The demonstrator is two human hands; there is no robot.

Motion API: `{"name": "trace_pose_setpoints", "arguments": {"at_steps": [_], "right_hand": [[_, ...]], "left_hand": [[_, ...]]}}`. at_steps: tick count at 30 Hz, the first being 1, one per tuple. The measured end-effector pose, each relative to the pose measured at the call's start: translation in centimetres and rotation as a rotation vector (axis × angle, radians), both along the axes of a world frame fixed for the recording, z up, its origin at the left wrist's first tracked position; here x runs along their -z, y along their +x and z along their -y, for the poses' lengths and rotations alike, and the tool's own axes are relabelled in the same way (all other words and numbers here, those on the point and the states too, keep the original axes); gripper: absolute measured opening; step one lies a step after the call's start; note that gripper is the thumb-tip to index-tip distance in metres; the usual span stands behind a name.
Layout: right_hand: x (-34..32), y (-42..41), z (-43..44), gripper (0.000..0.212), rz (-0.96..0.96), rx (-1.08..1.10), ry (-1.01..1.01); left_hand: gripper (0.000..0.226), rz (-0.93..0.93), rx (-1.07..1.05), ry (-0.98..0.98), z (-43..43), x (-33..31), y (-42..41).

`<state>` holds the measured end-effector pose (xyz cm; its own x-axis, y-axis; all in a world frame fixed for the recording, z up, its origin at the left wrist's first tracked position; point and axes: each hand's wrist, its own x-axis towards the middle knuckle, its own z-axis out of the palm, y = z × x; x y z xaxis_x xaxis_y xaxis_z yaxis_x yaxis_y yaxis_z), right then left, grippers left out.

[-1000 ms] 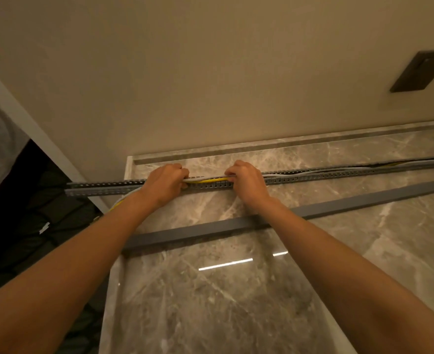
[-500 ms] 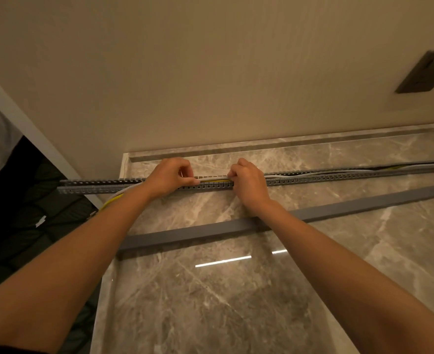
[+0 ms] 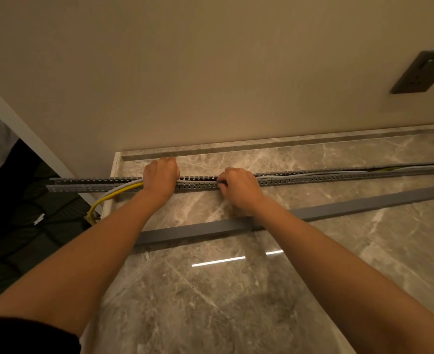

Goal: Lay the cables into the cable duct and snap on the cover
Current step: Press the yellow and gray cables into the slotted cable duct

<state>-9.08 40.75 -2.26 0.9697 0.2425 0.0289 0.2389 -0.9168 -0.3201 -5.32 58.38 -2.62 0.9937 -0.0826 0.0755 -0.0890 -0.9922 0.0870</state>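
Both hands had spread apart along the slotted cable duct (image 3: pixel 313 178) since a second earlier. Left hand (image 3: pixel 161 176) lay curled over the duct, pressing the yellow and grey cables (image 3: pixel 120 191); right hand (image 3: pixel 238 186), toward three o'clock, pinched its near wall. At six o'clock of the duct, the grey cover (image 3: pixel 338 209) lay apart on the marble worktop (image 3: pixel 210 302).

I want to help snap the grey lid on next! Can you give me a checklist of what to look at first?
1. Cables between the left hand and right hand tucked inside the duct: ok.
2. Yellow cable and grey cable at the duct's left end: not ok, hanging out.
3. Cover within reach on the marble top: ok.
4. Hands off the duct: not ok.
5. Cables seated far right: cannot tell.
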Motion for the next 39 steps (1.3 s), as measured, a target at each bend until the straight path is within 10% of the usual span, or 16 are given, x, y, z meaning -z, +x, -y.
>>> {"name": "trace_pose_setpoints", "arguments": {"at_steps": [12, 31, 39], "right_hand": [[0.2, -1.5, 4.5, 0.025, 0.141, 0.098, 0.095], [-0.3, -1.3, 5.8, 0.026, 0.021, 0.085, -0.170], [0.4, -2.2, 1.5, 0.030, 0.116, 0.041, -0.072]], "left_hand": [[0.020, 0.272, 0.612, 0.121, 3.4, 0.2, -3.2], [0.022, -0.178, 0.319, -0.131, 4.5, -1.6, -2.6], [0.018, 0.054, 0.124, -0.283, -1.7, -3.1, -3.7]]}}
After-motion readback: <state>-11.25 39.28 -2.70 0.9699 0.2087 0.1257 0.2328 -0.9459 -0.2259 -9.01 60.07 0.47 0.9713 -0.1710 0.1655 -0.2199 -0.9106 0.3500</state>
